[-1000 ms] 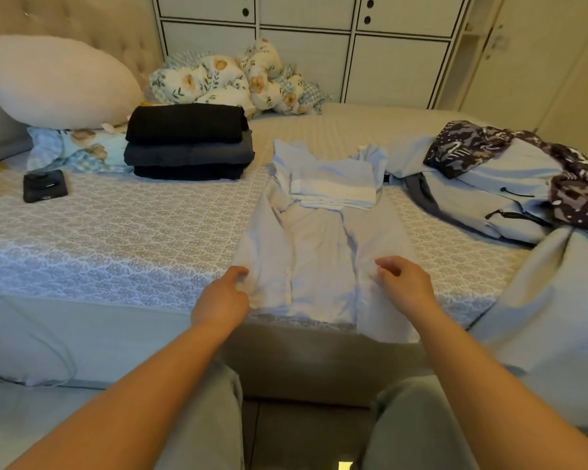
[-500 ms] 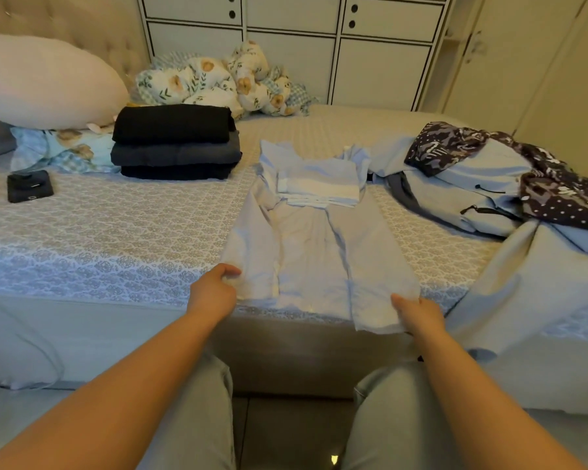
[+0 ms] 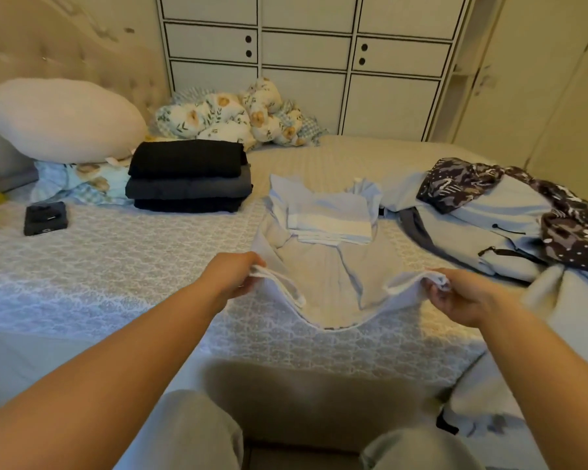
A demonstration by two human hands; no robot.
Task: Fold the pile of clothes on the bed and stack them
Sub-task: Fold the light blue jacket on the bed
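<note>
My left hand (image 3: 233,276) and right hand (image 3: 462,296) each in a grip on the shirt (image 3: 330,269) hem, mid-frame, folded stack (image 3: 187,176) upper left, phone (image 3: 45,218) far left, unfolded pile (image 3: 510,215) right, bed (image 3: 133,266) beneath

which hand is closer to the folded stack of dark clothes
Left. The left hand grips the light blue shirt's hem just in front of the dark stack; the right hand holds the opposite corner, farther away.

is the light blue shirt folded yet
Partly: sleeves lie folded across the shirt, but both hands hold its hem lifted, the last fold undone.
</note>
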